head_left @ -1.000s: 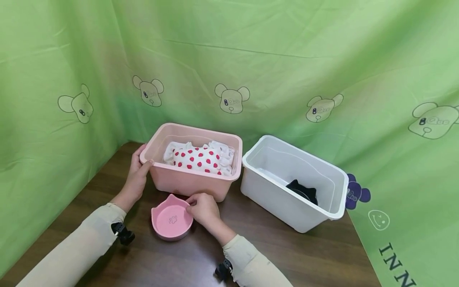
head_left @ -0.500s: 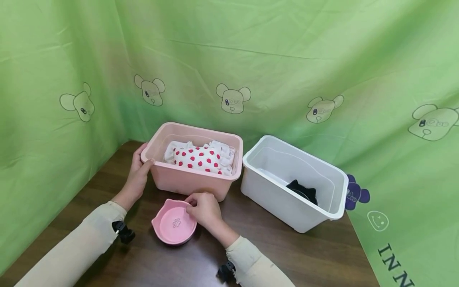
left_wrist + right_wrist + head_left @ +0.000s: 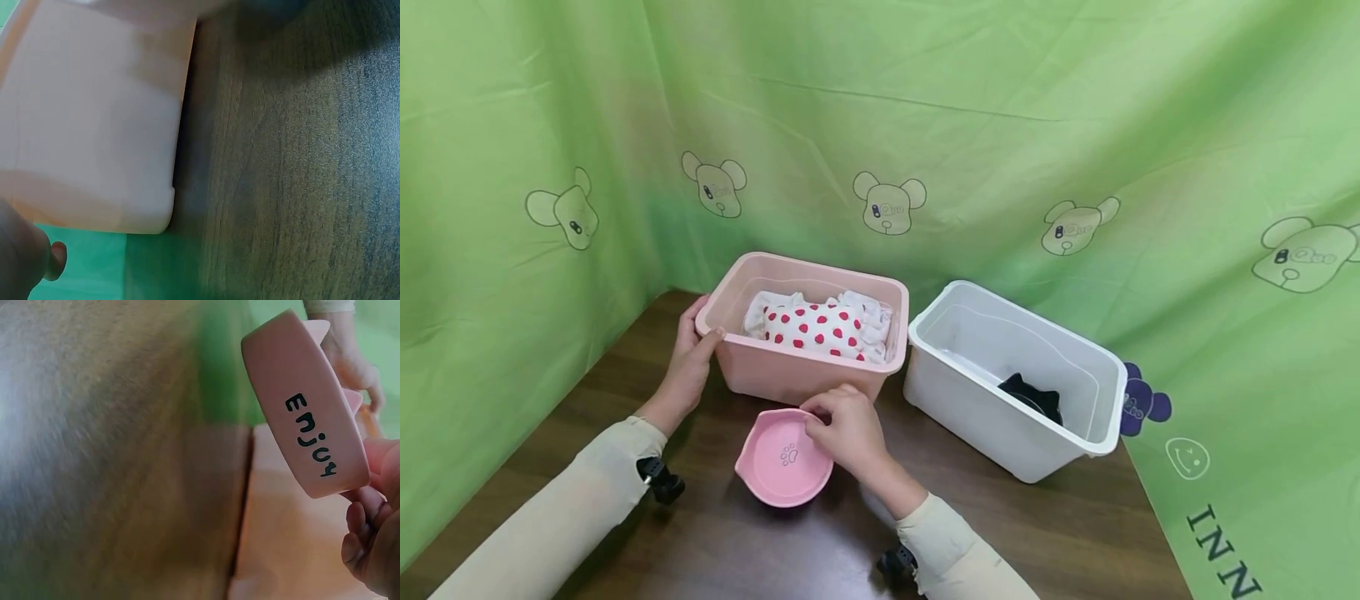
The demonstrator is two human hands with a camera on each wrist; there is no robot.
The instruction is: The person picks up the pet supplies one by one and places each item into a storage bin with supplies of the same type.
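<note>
The pink dish sits farther right than it does a second ago, just in front of the pink bin, and it has turned: its two pointed ears, which stood toward the upper left at first, now face left, and the paw print inside lies at a new angle. The right hand has travelled along with it, slightly to the right and nearer the bin, and keeps its pinch on the rim, thumb at the inner side and fingers outside. From the right wrist, the dish's outer wall shows dark lettering that reads "Enjoy"; whether its base touches the table I cannot tell. The left hand has not let go of the pink bin; it grasps the left end, thumb over the near rim, as in both earlier frames. Inside that bin the white ruffled cloth item with red strawberry-like spots lies as before. To the right, the white bin stands where it stood, with the black cat-eared object in its right part. Behind them hangs the same green curtain printed with bear heads.
</note>
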